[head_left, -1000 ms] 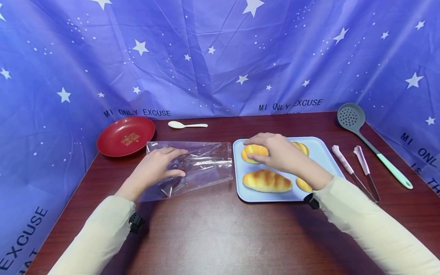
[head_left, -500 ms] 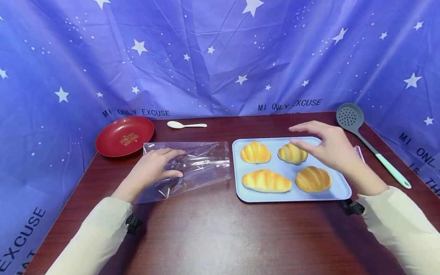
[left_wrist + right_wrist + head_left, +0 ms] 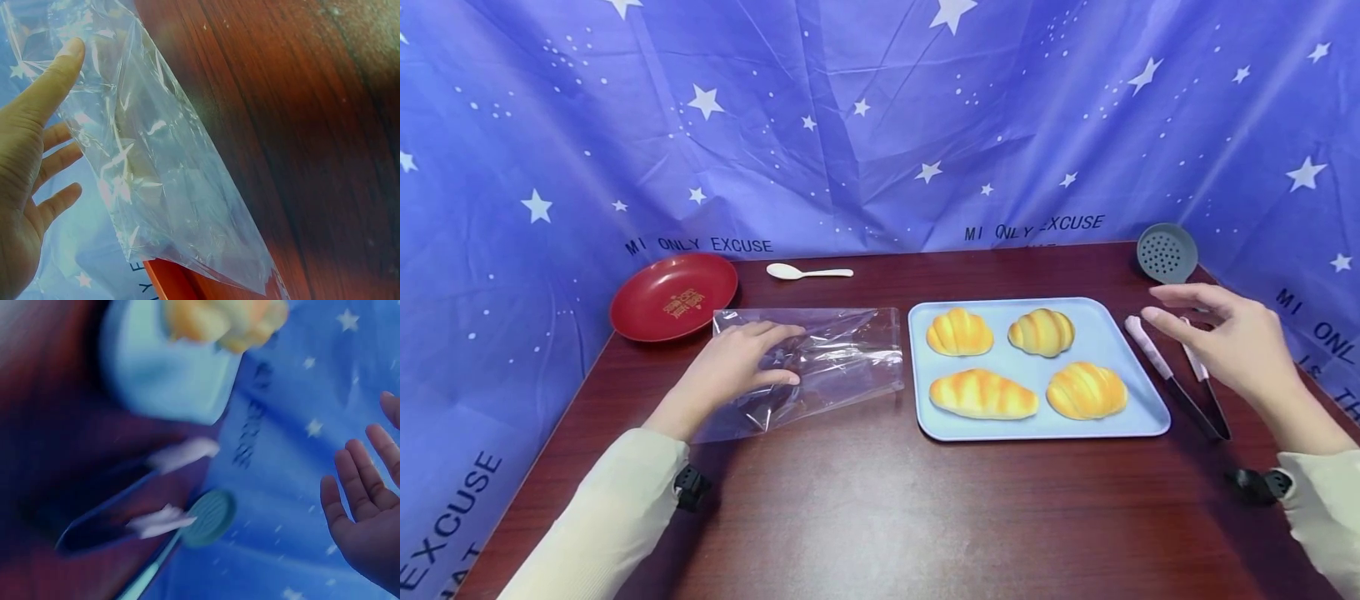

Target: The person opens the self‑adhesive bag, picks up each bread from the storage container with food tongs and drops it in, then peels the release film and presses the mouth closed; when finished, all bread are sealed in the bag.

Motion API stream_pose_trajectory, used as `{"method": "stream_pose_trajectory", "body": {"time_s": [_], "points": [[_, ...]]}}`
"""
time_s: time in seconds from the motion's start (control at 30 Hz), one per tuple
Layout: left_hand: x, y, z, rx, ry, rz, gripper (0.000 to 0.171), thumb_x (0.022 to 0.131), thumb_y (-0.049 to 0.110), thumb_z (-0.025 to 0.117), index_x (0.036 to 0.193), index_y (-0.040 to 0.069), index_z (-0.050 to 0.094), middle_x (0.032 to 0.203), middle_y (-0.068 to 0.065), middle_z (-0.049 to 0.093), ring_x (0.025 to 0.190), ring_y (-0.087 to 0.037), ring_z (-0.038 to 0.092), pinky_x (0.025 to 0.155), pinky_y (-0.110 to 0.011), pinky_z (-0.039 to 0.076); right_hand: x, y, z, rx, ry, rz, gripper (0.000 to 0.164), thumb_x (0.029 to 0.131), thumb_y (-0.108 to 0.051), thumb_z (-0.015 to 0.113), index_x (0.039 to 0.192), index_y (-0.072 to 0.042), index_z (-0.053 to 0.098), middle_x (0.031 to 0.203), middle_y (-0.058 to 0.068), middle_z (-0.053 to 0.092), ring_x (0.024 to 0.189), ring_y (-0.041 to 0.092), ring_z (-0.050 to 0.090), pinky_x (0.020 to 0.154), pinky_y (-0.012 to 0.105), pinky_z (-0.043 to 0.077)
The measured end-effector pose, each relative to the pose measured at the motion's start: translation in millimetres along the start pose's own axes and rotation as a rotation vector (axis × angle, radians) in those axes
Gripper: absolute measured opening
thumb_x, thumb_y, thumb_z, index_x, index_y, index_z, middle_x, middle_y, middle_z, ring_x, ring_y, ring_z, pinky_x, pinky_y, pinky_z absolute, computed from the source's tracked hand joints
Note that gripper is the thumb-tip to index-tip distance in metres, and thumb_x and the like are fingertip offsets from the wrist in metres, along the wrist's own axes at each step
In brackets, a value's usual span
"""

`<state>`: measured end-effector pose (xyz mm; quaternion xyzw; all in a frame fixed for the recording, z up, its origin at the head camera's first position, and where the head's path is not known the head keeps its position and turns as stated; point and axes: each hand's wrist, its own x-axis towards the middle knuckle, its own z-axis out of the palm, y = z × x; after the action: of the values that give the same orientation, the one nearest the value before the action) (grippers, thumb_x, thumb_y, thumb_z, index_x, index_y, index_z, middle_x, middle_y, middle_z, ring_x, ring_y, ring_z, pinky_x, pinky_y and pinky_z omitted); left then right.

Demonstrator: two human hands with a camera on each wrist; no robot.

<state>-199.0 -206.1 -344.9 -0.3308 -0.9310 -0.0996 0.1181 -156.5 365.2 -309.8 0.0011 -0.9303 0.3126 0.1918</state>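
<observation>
My left hand point(image 3: 741, 367) rests over a clear plastic bag point(image 3: 842, 358) on the table, fingers relaxed; in the left wrist view the thumb point(image 3: 65, 65) lies in front of the crinkled bag point(image 3: 169, 169). My right hand point(image 3: 1236, 342) holds nothing and hovers by the pink-handled tongs point(image 3: 1153, 354), partly covering one arm of them. The right wrist view, blurred, has the tongs point(image 3: 178, 453) below the tray, with my right hand point(image 3: 369, 506) at the right edge, fingers extended. A light blue tray point(image 3: 940, 429) bears several bread rolls, among them a long one point(image 3: 983, 395).
A grey slotted skimmer point(image 3: 1167, 252) lies at the back right, its handle hidden behind my right hand. At the back left are a red plate point(image 3: 673, 287) and a white spoon point(image 3: 808, 272). A blue starry cloth point(image 3: 880, 167) hangs behind the table point(image 3: 880, 508).
My right hand has moved right, from over the upper-left roll, across the tray to the tongs, leaving all the rolls in view. My left hand has stayed at the bag.
</observation>
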Motion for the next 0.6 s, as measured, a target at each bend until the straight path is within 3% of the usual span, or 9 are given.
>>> {"method": "stream_pose_trajectory", "body": {"time_s": [0.2, 0.27, 0.33, 0.4, 0.47, 0.5, 0.6], "points": [[-0.8, -0.5, -1.1, 0.005, -0.01, -0.005, 0.068, 0.076, 0.042, 0.088, 0.132, 0.01, 0.066, 0.118, -0.015, 0.072, 0.107, -0.037, 0.069, 0.09, -0.055, 0.055, -6.2, 34.7, -11.7, -0.027, 0.008, 0.079, 0.044, 0.09, -0.039, 0.078, 0.122, -0.011, 0.068, 0.089, -0.054, 0.044, 0.082, -0.028, 0.044, 0.067, 0.002, 0.031], [-1.6, -0.9, -1.4, 0.004, -0.009, -0.008, 0.068, 0.076, 0.042, 0.089, 0.132, 0.01, 0.066, 0.118, -0.015, 0.072, 0.107, -0.037, 0.069, 0.09, -0.055, 0.055, -6.7, 44.6, -12.4, -0.052, -0.004, 0.097, 0.048, 0.09, -0.041, 0.078, 0.124, -0.01, 0.066, 0.088, -0.054, 0.045, 0.081, -0.026, 0.044, 0.067, 0.009, 0.034], [-2.0, -1.2, -1.3, 0.002, -0.008, -0.008, 0.068, 0.076, 0.042, 0.088, 0.132, 0.01, 0.066, 0.118, -0.015, 0.072, 0.107, -0.037, 0.069, 0.09, -0.055, 0.055, -7.1, 52.1, -12.0, -0.092, -0.036, 0.114, 0.054, 0.091, -0.042, 0.076, 0.129, -0.005, 0.063, 0.102, -0.035, 0.065, 0.093, -0.007, 0.058, 0.079, 0.023, 0.042], [-2.0, -1.6, -0.8, 0.0, -0.009, -0.007, 0.068, 0.076, 0.042, 0.088, 0.133, 0.01, 0.066, 0.118, -0.015, 0.072, 0.107, -0.037, 0.069, 0.09, -0.055, 0.055, -7.8, 58.3, -10.5, -0.144, -0.075, 0.132, 0.062, 0.093, -0.043, 0.073, 0.134, 0.0, 0.057, 0.118, -0.003, 0.073, 0.105, 0.021, 0.063, 0.086, 0.044, 0.042], [-1.9, -1.8, -0.2, -0.001, -0.013, -0.006, 0.069, 0.076, 0.042, 0.088, 0.133, 0.011, 0.066, 0.118, -0.015, 0.072, 0.108, -0.037, 0.069, 0.09, -0.055, 0.055, -9.0, 63.2, -9.1, -0.187, -0.116, 0.151, 0.068, 0.095, -0.044, 0.069, 0.138, 0.006, 0.052, 0.127, 0.032, 0.061, 0.113, 0.049, 0.054, 0.087, 0.061, 0.037], [-1.9, -1.8, 0.0, -0.001, -0.014, -0.006, 0.069, 0.076, 0.042, 0.088, 0.133, 0.011, 0.066, 0.118, -0.015, 0.072, 0.108, -0.037, 0.069, 0.09, -0.055, 0.055, -9.8, 65.3, -8.2, -0.205, -0.135, 0.158, 0.071, 0.096, -0.044, 0.068, 0.139, 0.009, 0.049, 0.128, 0.044, 0.051, 0.115, 0.06, 0.046, 0.088, 0.068, 0.034], [-2.4, -2.0, 0.5, -0.002, -0.015, -0.012, 0.069, 0.076, 0.042, 0.088, 0.133, 0.011, 0.066, 0.118, -0.015, 0.072, 0.108, -0.037, 0.069, 0.09, -0.055, 0.055, -12.7, 72.5, -5.8, -0.249, -0.172, 0.181, 0.074, 0.096, -0.047, 0.065, 0.139, 0.011, 0.045, 0.126, 0.045, 0.051, 0.113, 0.063, 0.046, 0.087, 0.069, 0.034]]}}
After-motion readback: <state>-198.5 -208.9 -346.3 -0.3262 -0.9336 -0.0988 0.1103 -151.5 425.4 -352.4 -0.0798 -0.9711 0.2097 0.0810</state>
